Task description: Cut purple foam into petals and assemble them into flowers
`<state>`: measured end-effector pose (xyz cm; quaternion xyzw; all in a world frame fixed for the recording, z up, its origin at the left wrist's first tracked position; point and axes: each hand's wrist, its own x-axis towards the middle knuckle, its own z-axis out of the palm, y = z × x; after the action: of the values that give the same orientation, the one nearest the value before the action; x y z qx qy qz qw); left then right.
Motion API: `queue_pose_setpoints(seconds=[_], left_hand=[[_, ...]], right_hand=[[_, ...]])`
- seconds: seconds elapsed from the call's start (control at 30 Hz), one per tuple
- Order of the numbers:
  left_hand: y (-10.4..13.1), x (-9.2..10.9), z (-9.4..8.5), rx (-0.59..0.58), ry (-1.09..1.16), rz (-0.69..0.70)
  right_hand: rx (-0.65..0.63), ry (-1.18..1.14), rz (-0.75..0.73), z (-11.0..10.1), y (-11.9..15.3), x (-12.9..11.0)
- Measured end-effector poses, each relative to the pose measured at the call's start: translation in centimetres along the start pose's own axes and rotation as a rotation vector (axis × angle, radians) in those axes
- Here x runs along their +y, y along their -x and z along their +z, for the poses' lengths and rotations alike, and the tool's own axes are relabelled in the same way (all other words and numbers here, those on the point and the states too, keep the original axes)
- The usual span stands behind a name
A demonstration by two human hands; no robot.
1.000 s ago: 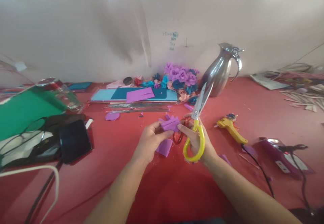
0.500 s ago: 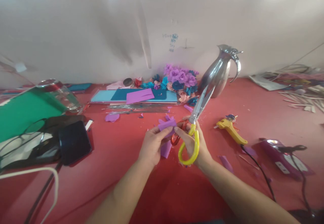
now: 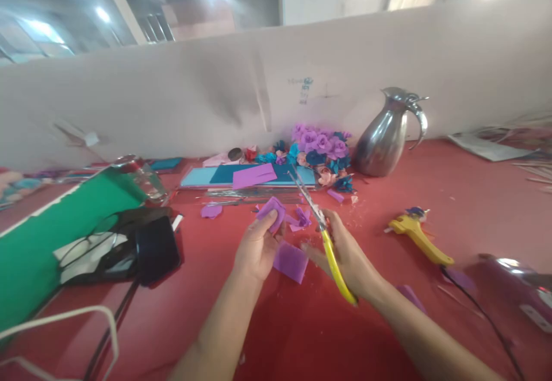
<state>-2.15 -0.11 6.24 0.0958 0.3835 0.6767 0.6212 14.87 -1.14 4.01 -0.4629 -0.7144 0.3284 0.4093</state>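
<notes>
- Under it all spreads the red surface [image 3: 207, 249].
- Behind, at the right, stands a metal jug [image 3: 382, 145].
- Left hand [image 3: 256, 249]: thumb closed over the fingers. Right hand [image 3: 353, 257]: half curled, thumb held out.
- Yellow-handled scissors [image 3: 334, 266] sit in the right hand's grip, blades slightly parted, pointing away and leftward.
- Flat between the hands, a purple square [image 3: 292, 262].
- Pinched in the left hand, a folded purple piece [image 3: 274, 206].
- Just right of that piece, small purple scraps [image 3: 303, 218].
</notes>
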Motion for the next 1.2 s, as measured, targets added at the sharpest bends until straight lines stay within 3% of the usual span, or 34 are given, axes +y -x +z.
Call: queue_pose_setpoints(seconds=[0.23, 0.5, 1.2], left_hand=[[0.09, 0.42, -0.37, -0.127, 0.037, 0.075], [0.36, 0.16, -0.17, -0.218, -0.034, 0.115], [0.84, 0.18, 0.29, -0.133, -0.045, 0.078]], right_hand=[[-0.088, 0.292, -0.178, 0.74, 0.89, -0.18], [-0.101, 0.298, -0.128, 0.41, 0.53, -0.75], [-0.158, 0.212, -0.136, 0.27, 0.54, -0.7]])
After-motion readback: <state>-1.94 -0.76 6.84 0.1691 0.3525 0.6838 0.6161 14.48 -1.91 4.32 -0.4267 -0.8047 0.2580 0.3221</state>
